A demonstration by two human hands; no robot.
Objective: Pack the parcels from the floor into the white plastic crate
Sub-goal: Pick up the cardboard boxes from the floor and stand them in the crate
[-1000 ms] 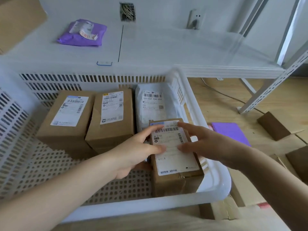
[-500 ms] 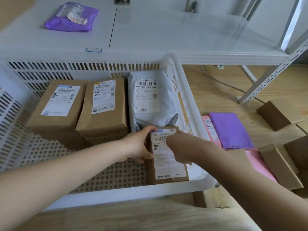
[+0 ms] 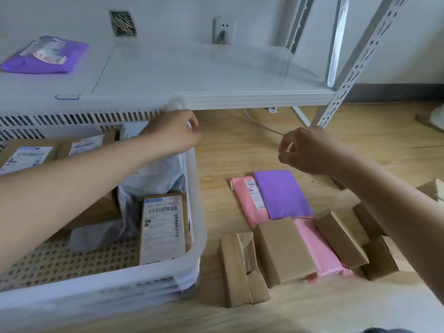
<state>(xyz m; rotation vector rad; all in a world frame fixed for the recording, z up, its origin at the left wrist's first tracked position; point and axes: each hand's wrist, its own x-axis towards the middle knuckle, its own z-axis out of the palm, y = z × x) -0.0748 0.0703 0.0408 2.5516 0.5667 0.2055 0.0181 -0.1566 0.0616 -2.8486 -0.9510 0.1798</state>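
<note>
Head view: the white perforated plastic crate (image 3: 200, 227) stands on the wooden floor (image 3: 240, 145) in front of a low white shelf (image 3: 216, 75). In its near right corner lies a brown cardboard parcel (image 3: 165, 227) whose white label shows barcodes and a number that seems to begin "585"; the rest is too blurred to read. Behind it lies a grey plastic mailer bag (image 3: 153, 181), and two more labelled brown boxes (image 3: 31, 155) sit at the far left, their print illegible. On the floor right of the crate lie a pink mailer (image 3: 247, 203) with a small label, a purple mailer (image 3: 281, 193) overlapping it, and several unlabelled brown cardboard packets (image 3: 286, 251). Another purple bag (image 3: 45, 56) rests on the shelf.

Half a second ago both hands held the labelled parcel in the crate; now they have let go of it. The left hand (image 3: 173, 133) hangs over the crate's right rim, fingers loosely curled, holding nothing. The right hand (image 3: 305, 150) hovers above the floor parcels, likewise loosely curled and empty.
</note>
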